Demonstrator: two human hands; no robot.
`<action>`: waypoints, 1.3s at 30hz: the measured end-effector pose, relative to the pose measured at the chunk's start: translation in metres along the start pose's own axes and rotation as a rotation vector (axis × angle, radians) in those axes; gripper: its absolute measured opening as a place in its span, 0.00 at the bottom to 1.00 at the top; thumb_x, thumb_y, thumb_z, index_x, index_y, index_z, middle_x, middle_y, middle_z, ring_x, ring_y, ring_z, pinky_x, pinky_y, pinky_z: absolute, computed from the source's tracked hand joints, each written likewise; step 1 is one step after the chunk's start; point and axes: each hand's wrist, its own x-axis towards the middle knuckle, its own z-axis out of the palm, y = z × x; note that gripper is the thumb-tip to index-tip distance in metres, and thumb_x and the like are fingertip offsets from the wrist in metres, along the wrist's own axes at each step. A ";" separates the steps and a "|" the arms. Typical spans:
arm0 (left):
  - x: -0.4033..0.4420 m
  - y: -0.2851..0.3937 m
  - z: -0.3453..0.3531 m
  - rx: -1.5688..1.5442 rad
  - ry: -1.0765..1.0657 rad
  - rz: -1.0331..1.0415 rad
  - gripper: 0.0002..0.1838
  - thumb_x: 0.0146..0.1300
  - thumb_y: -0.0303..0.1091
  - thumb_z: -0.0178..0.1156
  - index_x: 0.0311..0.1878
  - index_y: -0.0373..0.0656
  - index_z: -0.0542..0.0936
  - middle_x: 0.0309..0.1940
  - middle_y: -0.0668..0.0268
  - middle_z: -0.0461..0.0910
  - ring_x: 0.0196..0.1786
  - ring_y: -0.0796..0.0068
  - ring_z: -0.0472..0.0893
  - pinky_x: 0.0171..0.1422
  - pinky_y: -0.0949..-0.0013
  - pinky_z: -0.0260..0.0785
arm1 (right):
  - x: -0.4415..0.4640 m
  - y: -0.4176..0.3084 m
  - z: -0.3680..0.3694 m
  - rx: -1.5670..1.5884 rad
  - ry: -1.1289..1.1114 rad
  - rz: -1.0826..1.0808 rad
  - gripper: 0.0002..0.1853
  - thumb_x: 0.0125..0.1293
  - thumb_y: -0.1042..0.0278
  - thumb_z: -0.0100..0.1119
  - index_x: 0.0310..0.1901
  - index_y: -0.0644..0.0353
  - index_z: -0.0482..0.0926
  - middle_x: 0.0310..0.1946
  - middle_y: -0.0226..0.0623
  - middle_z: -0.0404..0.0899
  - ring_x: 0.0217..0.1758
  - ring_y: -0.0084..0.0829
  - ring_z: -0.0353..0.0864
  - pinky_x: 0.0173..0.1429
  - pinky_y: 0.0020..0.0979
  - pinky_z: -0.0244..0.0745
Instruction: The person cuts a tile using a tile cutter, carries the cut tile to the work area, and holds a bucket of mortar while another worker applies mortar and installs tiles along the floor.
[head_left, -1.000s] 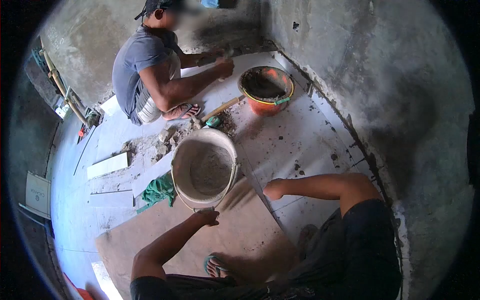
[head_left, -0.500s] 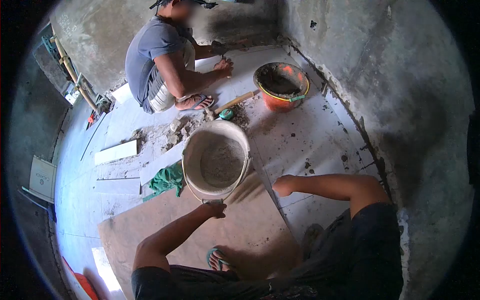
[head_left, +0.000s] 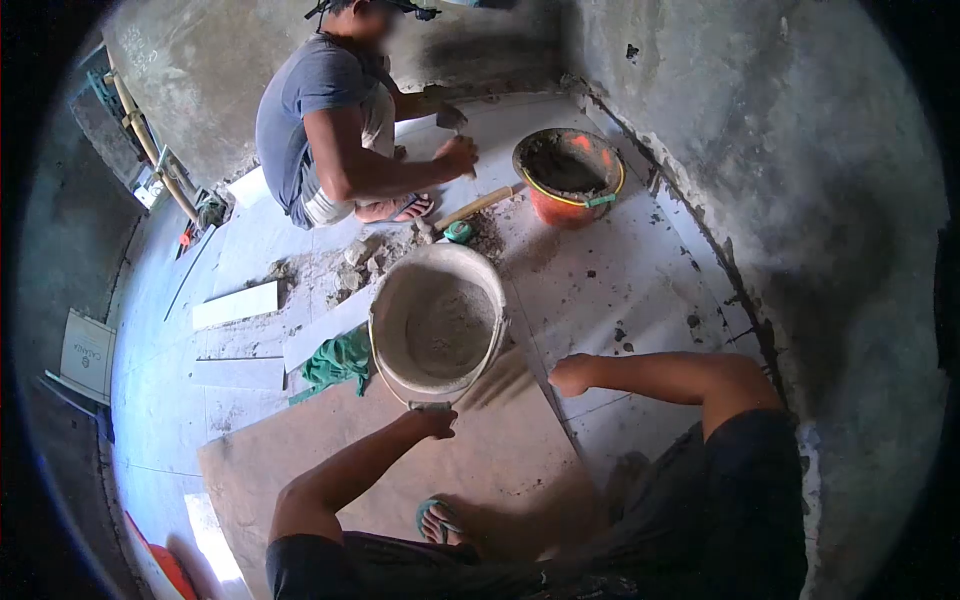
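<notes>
My left hand [head_left: 437,424] is closed around the grip of the wire handle of a pale, mortar-stained bucket [head_left: 392,345]. Grey, dry-looking powder or mix [head_left: 452,325] lies inside, and the bucket appears slightly tilted. To the right of it, my right hand [head_left: 570,375] is held as a fist above the tiled floor, with nothing visible in it. A green cloth [head_left: 338,362] lies against the bucket's left side.
A co-worker [head_left: 325,130] squats ahead by the wall, holding a small tool. An orange bucket [head_left: 560,208] of wet mortar, a wooden-handled tool [head_left: 482,205], a green tape measure [head_left: 459,231], rubble [head_left: 358,255] and cut tiles [head_left: 236,304] lie around. A brown board [head_left: 330,450] is underfoot.
The co-worker's near hand has risen slightly and moved right. My hands keep their poses, and the bucket stays in my left hand's hold. The whole view shifts a little.
</notes>
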 end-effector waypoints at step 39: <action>-0.004 -0.001 -0.001 -0.034 -0.041 0.006 0.21 0.53 0.45 0.52 0.48 0.44 0.68 0.37 0.55 0.75 0.44 0.56 0.74 0.45 0.54 0.65 | 0.002 0.002 0.001 -0.027 0.018 -0.028 0.13 0.44 0.71 0.48 0.31 0.69 0.76 0.31 0.51 0.76 0.38 0.46 0.76 0.41 0.42 0.71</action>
